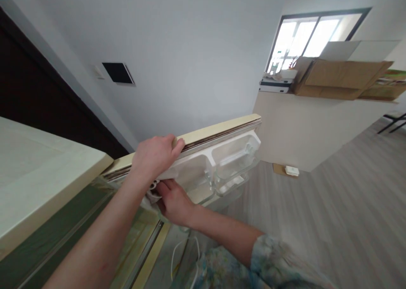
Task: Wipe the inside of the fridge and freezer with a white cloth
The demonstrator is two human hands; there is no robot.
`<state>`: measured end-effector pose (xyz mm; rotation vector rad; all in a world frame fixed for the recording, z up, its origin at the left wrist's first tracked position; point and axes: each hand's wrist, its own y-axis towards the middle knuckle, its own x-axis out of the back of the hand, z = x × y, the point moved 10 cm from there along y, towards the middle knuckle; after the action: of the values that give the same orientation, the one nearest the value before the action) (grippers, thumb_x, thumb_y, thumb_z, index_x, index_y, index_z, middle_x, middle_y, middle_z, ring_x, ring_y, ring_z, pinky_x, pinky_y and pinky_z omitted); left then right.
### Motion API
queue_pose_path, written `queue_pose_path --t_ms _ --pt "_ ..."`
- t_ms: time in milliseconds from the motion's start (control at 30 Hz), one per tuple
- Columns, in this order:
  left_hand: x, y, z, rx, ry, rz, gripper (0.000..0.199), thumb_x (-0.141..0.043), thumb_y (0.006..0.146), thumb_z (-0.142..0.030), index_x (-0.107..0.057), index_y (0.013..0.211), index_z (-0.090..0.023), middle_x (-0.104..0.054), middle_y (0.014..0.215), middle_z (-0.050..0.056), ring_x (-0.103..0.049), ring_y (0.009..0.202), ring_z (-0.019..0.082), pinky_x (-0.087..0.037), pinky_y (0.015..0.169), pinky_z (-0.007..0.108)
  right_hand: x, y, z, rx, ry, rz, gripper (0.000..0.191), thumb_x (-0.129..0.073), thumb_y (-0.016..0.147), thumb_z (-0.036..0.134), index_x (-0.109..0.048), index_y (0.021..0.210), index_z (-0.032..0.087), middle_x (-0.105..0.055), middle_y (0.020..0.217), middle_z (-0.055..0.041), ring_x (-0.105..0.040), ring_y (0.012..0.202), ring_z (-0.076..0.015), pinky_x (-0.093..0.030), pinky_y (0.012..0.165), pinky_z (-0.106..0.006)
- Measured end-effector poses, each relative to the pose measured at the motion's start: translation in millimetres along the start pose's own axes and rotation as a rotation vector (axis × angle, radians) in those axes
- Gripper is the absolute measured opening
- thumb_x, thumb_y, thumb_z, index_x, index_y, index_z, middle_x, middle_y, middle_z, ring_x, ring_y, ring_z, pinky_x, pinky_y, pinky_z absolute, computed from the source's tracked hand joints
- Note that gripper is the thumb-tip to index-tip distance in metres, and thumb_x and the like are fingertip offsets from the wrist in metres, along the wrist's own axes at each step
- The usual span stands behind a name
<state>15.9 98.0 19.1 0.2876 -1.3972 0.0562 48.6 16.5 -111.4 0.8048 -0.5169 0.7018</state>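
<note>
An old cream refrigerator door stands swung open, with dark grime along its gasket. My left hand lies over the door's top edge, thumb on the inner side, gripping it. Below it, my right hand is closed on a pale crumpled cloth against the inner face of the door. The fingertips and most of the cloth are hidden. Beside the hands sit clear door bins in a white frame. To the left is the cream refrigerator body, its green-tinged interior showing beneath the top.
A grey wall with a black switch panel rises behind the door. Flattened cardboard boxes lie on a ledge under a window at right. On the wood-look floor is a small white item on cardboard. A white cord hangs below my hands.
</note>
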Motion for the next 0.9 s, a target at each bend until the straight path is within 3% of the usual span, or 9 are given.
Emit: queue_pose_path --t_ms 167,333,433,533,633,800,900 --pt "0.8 -2 -1 -0.006 0.008 0.006 0.067 -0.016 0.096 -0.058 -0.071 0.092 -0.019 -0.072 0.083 0.016 -0.067 0.076 0.033 -0.042 0.061 0.038 -11 4 -18 -0.081 0.097 0.215 0.035 -0.060 0.078 0.015 -0.048 0.112 0.016 -0.067 0.108 -0.0085 -0.064 0.094 -0.0201 -0.050 0.076 -0.025" --pt "1.1 -2 0 0.010 0.010 0.012 0.068 -0.017 0.096 -0.058 -0.072 0.094 -0.019 -0.072 0.084 0.017 -0.067 0.078 0.034 -0.044 0.064 0.038 -6 -9 -29 -0.267 0.006 0.284 0.048 -0.069 0.077 0.027 -0.051 0.119 0.011 -0.071 0.105 -0.0122 -0.069 0.087 -0.0232 -0.048 0.064 -0.025" --pt "0.8 -1 1 0.018 0.003 0.017 0.068 -0.017 0.095 -0.058 -0.072 0.093 -0.019 -0.072 0.083 0.017 -0.067 0.077 0.034 -0.043 0.063 0.038 -17 -19 -31 -0.241 -0.167 0.389 0.042 -0.070 0.074 0.024 -0.060 0.113 0.011 -0.073 0.098 -0.0120 -0.070 0.085 -0.0246 -0.046 0.062 -0.026" --pt "0.8 -1 0 0.008 -0.007 0.017 0.069 -0.016 0.095 -0.060 -0.072 0.094 -0.019 -0.072 0.084 0.018 -0.067 0.077 0.035 -0.043 0.063 0.039 -21 -21 -28 -0.141 -0.249 0.415 0.030 -0.070 0.077 0.029 -0.068 0.103 0.015 -0.073 0.097 -0.0109 -0.071 0.083 -0.0245 -0.048 0.064 -0.026" --pt "0.0 -1 1 0.023 -0.014 0.024 0.069 -0.017 0.095 -0.061 -0.072 0.095 -0.019 -0.072 0.086 0.018 -0.066 0.077 0.035 -0.044 0.064 0.040 -7 -25 -35 -0.116 -0.302 0.422 0.021 -0.067 0.082 0.027 -0.071 0.098 0.014 -0.073 0.091 -0.0116 -0.071 0.080 -0.0248 -0.051 0.065 -0.028" --pt "-1.0 1 3 0.037 -0.008 0.018 0.067 -0.016 0.095 -0.058 -0.071 0.095 -0.019 -0.072 0.086 0.018 -0.067 0.078 0.036 -0.044 0.063 0.040 48 -38 -70 -0.331 -0.531 0.435 0.023 -0.054 0.085 0.005 -0.070 0.101 0.009 -0.072 0.088 -0.0163 -0.072 0.078 -0.0240 -0.054 0.069 -0.030" --pt "-0.5 2 3 0.029 0.001 0.001 0.066 -0.016 0.096 -0.056 -0.070 0.094 -0.019 -0.072 0.085 0.017 -0.067 0.077 0.035 -0.043 0.062 0.039 43 -35 -59 -0.244 -0.550 0.423 0.027 -0.054 0.089 0.011 -0.068 0.112 0.013 -0.070 0.101 -0.0171 -0.071 0.087 -0.0256 -0.056 0.072 -0.033"
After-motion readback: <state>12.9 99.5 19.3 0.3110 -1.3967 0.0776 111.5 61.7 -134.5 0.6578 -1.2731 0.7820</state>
